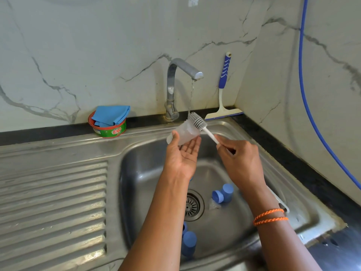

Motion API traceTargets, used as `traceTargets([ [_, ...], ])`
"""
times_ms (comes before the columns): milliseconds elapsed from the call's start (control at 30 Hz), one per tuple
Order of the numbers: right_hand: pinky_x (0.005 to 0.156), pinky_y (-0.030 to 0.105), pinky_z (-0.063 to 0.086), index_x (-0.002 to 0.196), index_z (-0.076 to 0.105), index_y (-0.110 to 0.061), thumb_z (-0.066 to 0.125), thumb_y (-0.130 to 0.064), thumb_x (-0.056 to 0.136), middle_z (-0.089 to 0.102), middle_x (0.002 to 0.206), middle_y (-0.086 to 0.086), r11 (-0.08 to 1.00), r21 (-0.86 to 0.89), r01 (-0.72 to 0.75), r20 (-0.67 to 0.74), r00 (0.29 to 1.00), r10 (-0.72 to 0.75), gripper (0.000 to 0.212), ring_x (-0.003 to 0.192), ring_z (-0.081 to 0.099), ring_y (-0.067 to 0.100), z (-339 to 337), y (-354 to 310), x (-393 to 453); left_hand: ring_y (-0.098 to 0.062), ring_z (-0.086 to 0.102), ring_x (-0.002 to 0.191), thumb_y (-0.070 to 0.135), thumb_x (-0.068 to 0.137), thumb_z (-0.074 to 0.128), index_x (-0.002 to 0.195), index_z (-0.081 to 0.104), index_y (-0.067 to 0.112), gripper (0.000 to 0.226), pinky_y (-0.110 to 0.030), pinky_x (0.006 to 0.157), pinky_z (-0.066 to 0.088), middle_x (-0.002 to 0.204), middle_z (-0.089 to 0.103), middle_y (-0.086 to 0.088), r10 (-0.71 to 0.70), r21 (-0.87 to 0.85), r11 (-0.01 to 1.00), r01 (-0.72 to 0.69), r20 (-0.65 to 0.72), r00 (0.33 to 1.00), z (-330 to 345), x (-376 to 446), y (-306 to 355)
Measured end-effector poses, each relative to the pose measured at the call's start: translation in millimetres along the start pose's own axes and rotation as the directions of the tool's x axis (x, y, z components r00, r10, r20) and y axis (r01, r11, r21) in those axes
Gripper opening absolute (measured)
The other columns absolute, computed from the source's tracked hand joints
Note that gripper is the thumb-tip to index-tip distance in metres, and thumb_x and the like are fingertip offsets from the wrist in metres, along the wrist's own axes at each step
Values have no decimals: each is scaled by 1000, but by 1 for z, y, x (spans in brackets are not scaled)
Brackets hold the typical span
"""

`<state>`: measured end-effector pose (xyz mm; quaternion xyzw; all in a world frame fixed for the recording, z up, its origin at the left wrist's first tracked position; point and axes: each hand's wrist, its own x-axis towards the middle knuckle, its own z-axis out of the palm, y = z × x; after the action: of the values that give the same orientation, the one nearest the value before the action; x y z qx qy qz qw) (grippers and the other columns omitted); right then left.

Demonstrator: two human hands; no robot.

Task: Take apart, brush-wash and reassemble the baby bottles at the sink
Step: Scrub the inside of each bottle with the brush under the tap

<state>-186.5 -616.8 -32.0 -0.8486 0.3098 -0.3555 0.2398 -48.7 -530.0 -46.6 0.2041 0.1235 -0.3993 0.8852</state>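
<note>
So the whole thing happens at a steel sink (pixel 136 151) set into a black counter (pixel 293 153), with white marble-look walls (pixel 97 45) meeting in a corner at the back right. A ribbed draining board (pixel 52 202) takes up the sink's left side. The tap (pixel 175 83) stands at the basin's back edge and it's running, a thin stream coming down onto the bottle brush.

The person's left hand (pixel 182 153) is palm-up over the back of the basin, fingers straight and pressed together under a clear bottle (pixel 182 133), thumb resting on its side. The bottle lies tilted, mouth toward the tap. The right hand (pixel 237 157) has its fingers curled round the white handle of the brush (pixel 198 121), and the grey bristle head sits right at the bottle's mouth under the water. That wrist wears two orange threads (pixel 270 217).

Down in the basin, blue bottle caps (pixel 223 193) lie just right of the drain (pixel 192 206), with a clear teat-like bit beside them, hard to make out. More blue caps (pixel 188 243) sit near the front edge, partly hidden by the left arm.

On the back ledge, left of the tap, there's a red and green dish soap tub (pixel 109 130) with a blue cloth (pixel 111 115) stuffed in it. A blue-handled squeegee (pixel 223 94) leans in the back right corner, and a blue hose (pixel 306 94) hangs down the right wall.
</note>
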Motion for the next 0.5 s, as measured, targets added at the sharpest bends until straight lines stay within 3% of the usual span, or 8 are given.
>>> traceTargets([
  [100,53,44,47,132,73,-37,66,-25,102,61,63,0,997,44,61,-6,998,-61,32,57,51,21,2,-3,1,-39,69,117,34,97,70,137,54,0,55,-47,102,56,127,68,-28,-4,69,998,4,11,1000,0,0,-2],
  [267,56,45,45,128,74,-42,66,-25,100,65,65,4,998,52,47,93,994,-52,34,57,48,19,-10,1,-2,-37,67,120,28,98,69,136,53,1,49,-47,108,53,124,67,-26,71,7,997,-71,-39,997,0,0,-1],
  [367,54,42,42,123,77,-41,66,-26,100,58,61,3,1000,-13,27,57,998,-26,30,61,50,27,-11,5,2,-38,69,116,29,99,69,134,54,3,46,-49,106,54,123,69,-27,59,101,993,-58,-12,998,0,0,-4],
  [500,54,37,41,125,77,-37,65,-28,102,59,62,0,998,-61,17,25,1000,-16,28,61,54,24,-10,7,3,-37,70,113,24,95,74,123,57,9,36,-49,104,55,117,70,-25,51,220,974,-51,6,999,-1,0,0],
])
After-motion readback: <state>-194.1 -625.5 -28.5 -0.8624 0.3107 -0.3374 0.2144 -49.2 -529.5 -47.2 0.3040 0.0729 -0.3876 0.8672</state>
